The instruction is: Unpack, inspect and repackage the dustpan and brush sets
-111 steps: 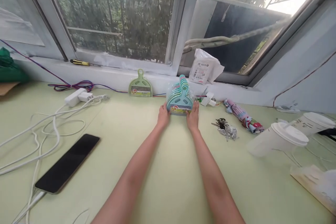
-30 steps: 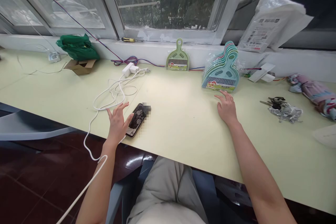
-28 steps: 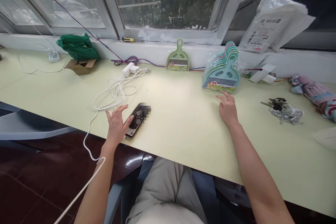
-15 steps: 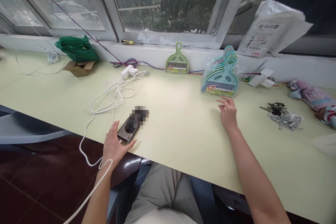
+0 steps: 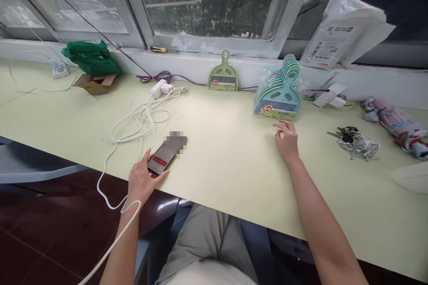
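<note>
A smartphone (image 5: 160, 159) lies face up near the front edge of the table, a red button-like patch on its lit screen; its upper part is pixelated. My left hand (image 5: 143, 181) rests around the phone's near end, thumb and fingers spread, the fingertips at its left edge. Whether they touch it is hard to tell. My right hand (image 5: 286, 139) lies on the table with loosely curled fingers apart, holding nothing. Just beyond those fingertips stands a row of dustpan-and-brush sets (image 5: 279, 98) in clear wrapping, the front one light blue.
One green dustpan set (image 5: 223, 73) leans against the sill. A white charging cable (image 5: 115, 142) loops across the table and over my left forearm. Keys (image 5: 347, 133) and a folded umbrella (image 5: 397, 124) lie at right. A small cardboard box (image 5: 95, 83) sits under a green bag (image 5: 90, 58).
The phone's screen has gone from a dark picture to a page with a red patch. The view has shifted slightly; both hands stay in nearly the same places.
</note>
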Motion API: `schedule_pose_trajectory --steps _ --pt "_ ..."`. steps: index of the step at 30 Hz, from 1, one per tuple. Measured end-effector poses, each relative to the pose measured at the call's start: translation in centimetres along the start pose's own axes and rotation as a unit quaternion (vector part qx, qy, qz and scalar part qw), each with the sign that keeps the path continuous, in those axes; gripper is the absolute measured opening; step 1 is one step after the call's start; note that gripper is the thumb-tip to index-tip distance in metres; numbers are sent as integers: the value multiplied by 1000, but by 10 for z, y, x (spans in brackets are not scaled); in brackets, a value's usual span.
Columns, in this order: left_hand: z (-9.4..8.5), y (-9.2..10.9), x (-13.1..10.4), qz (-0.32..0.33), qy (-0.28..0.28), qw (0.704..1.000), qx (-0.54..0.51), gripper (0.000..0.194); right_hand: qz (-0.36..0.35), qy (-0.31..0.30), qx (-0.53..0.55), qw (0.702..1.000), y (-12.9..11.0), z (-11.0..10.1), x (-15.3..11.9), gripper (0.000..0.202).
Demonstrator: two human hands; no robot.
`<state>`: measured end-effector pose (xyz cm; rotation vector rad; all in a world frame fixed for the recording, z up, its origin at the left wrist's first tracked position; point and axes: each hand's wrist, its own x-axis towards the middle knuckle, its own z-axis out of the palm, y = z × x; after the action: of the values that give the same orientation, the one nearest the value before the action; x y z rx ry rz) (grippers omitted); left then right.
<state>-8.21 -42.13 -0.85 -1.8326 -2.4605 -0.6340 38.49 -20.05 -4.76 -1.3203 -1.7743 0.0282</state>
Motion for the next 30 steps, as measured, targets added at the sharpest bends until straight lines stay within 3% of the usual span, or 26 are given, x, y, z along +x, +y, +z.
schedule_pose_trajectory --steps 7,11,15,19,23,26,30 --pt "2 -5 30 -11 15 1000 13 85 -1 -9 -2 1000 1 1 0 38" --pt "7 -7 30 -9 20 1000 20 86 -2 -11 -5 1000 3 2 0 36" --pt "11 6 26 13 73 997 0 81 -2 -17 -6 1000 5 2 -1 36" --pt "16 55 31 99 71 990 -74 56 -5 -16 -12 1000 6 3 -2 37" --pt "33 129 38 247 -20 956 -155 40 -2 -19 -11 1000 7 3 -3 35" --pt "52 176 44 392 -104 898 -170 42 -3 -18 -17 1000 6 2 -3 33" --pt "78 215 74 464 -135 851 -203 55 -3 -28 -24 999 2 1 -2 31"
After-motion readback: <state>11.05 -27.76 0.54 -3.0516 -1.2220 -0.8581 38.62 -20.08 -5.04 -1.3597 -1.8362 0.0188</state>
